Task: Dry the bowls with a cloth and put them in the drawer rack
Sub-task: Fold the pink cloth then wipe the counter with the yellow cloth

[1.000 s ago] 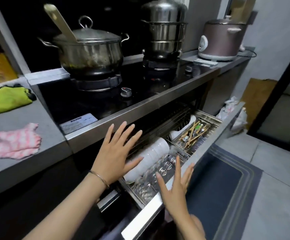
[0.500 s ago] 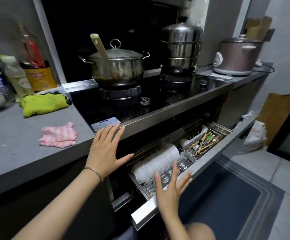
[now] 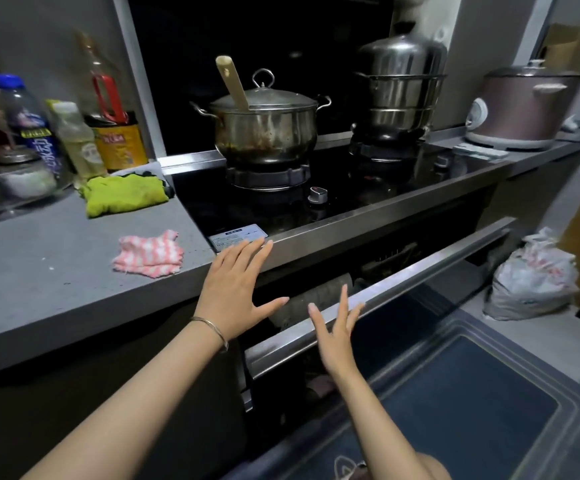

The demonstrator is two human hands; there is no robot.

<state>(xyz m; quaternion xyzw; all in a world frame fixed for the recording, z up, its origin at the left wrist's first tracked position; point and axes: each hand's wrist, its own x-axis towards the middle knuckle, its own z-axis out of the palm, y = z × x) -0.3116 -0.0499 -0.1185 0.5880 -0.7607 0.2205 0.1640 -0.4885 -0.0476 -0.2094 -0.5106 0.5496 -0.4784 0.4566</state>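
Bowls (image 3: 311,299) are lying dimly visible inside the nearly shut drawer rack (image 3: 378,299), while the empty, spread-fingered right hand (image 3: 337,327) is pressing its front and the empty left hand (image 3: 233,285) is hovering open, apparently finishing.

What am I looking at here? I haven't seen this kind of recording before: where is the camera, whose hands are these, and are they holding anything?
The single picture comes from a wide-angle camera worn on a person's head, looking forward and down, so the two bare arms reaching in from below are the wearer's own. There is no machine. The left hand, with a thin bracelet at the wrist, is spread open near the edge of the stove. The right hand is open too, its fingers against the front of the drawer under the stove, which stands only slightly ajar. Neither hand holds anything. On the grey counter lie a pink striped cloth and a green cloth, with bottles behind. Two steel pots sit on the stove.
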